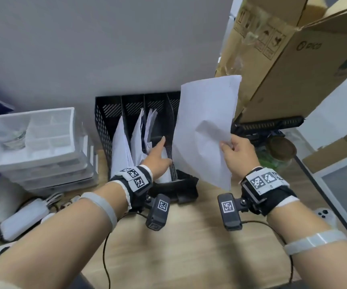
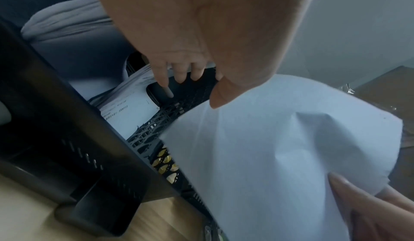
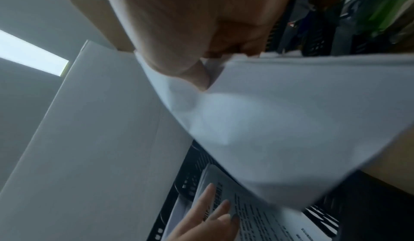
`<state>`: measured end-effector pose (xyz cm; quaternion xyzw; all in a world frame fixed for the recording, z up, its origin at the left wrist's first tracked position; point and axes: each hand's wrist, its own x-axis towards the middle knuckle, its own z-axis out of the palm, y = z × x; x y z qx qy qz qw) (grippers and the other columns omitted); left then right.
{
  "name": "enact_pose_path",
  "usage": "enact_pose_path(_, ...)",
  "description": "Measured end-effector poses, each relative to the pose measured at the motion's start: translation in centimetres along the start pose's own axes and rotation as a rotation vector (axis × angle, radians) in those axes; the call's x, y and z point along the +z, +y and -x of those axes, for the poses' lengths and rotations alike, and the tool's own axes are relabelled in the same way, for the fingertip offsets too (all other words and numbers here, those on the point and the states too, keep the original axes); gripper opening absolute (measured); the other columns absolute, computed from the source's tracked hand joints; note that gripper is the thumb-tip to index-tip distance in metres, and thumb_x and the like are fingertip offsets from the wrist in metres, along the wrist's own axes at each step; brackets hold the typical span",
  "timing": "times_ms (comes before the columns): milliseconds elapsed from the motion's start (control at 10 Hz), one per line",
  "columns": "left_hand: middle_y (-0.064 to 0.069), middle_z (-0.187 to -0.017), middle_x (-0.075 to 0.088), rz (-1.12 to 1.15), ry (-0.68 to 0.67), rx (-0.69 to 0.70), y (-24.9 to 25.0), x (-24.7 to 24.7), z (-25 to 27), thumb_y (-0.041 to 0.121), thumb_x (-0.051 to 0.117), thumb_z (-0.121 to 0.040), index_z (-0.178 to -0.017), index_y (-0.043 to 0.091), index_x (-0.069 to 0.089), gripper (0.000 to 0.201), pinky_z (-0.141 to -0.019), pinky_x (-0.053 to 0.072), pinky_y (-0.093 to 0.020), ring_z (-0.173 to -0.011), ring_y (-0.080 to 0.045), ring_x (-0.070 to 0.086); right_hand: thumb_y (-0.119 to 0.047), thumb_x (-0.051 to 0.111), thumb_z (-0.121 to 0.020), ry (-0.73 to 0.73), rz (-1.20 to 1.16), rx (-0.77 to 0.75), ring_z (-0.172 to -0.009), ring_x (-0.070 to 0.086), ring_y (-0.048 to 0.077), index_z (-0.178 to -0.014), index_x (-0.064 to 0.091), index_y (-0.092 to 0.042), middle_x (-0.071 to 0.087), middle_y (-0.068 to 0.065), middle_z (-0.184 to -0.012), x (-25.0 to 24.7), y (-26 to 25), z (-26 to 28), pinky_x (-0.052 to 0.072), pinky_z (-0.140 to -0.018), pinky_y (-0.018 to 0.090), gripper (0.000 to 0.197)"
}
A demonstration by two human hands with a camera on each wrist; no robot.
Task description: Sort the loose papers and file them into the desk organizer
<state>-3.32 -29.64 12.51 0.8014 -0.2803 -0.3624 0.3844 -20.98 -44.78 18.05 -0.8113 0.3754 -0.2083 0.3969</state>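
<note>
A black mesh desk organizer with several upright slots stands against the wall, and white papers lean in its left and middle slots. My left hand reaches into the third slot with straight fingers and presses against the printed sheets there. My right hand pinches a bundle of white sheets by the lower right edge and holds it upright over the rightmost slot. The right wrist view has the thumb pressed on that bundle. My left fingers lie on the filed pages.
A stack of white drawer trays stands left of the organizer. A large cardboard box rises at the back right, with a black rack and a jar below it. A white power adapter and cables lie at the front left on the wooden desk.
</note>
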Motion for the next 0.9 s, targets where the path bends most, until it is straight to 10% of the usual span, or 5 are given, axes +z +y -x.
enact_pose_path(100, -0.005, -0.166, 0.019, 0.031, 0.0, 0.003, -0.2, -0.1, -0.8, 0.014, 0.053, -0.097, -0.158, 0.035, 0.009, 0.078, -0.085, 0.048, -0.021, -0.088, 0.007, 0.052, -0.011, 0.049, -0.095, 0.089, 0.02, 0.051, -0.109, 0.062, 0.03, -0.116, 0.069, -0.013, 0.072, 0.011, -0.114, 1.5, -0.7, -1.1, 0.039, -0.085, 0.024, 0.029)
enact_pose_path(300, -0.006, -0.164, 0.024, 0.09, -0.037, 0.044, 0.3, 0.2, -0.9, 0.009, 0.052, -0.097, -0.158, 0.03, 0.012, 0.077, -0.12, 0.031, -0.038, -0.149, -0.022, 0.03, -0.014, 0.049, -0.097, 0.136, -0.127, 0.097, -0.109, 0.063, 0.031, -0.117, 0.068, -0.008, 0.071, 0.013, -0.116, 5.9, -1.4, -3.5, 0.045, -0.093, 0.028, 0.028)
enact_pose_path(400, -0.009, -0.162, 0.03, 0.159, -0.033, 0.018, 0.5, 0.2, -1.2, 0.004, 0.049, -0.097, -0.158, 0.031, 0.013, 0.076, -0.083, 0.055, -0.018, -0.133, -0.022, 0.048, -0.019, 0.05, -0.097, 0.033, -0.107, 0.199, -0.106, 0.063, 0.034, -0.111, 0.067, -0.005, 0.07, 0.016, -0.113, 8.8, -0.3, -4.4, 0.044, -0.087, 0.028, 0.027)
enact_pose_path(500, -0.012, -0.158, 0.036, 0.241, -0.01, 0.016, 0.5, 0.2, -1.4, 0.0, 0.046, -0.098, -0.158, 0.031, 0.016, 0.074, -0.045, 0.045, -0.008, -0.136, -0.037, 0.048, -0.025, 0.052, -0.094, -0.16, 0.121, 0.311, -0.102, 0.063, 0.037, -0.11, 0.067, -0.011, 0.069, 0.016, -0.107, 11.1, 1.7, -4.5, 0.039, -0.079, 0.028, 0.026)
enact_pose_path(900, -0.009, -0.136, 0.062, 0.314, -0.044, 0.002, -0.6, 0.0, -1.0, 0.006, 0.047, -0.1, -0.142, 0.017, 0.05, 0.044, -0.084, 0.048, -0.019, -0.121, -0.023, 0.062, -0.022, 0.056, -0.092, -0.307, 0.305, 0.189, -0.11, 0.06, 0.035, -0.119, 0.056, -0.006, 0.064, 0.016, -0.12, 11.9, 4.0, -1.8, 0.045, -0.087, 0.033, 0.031)
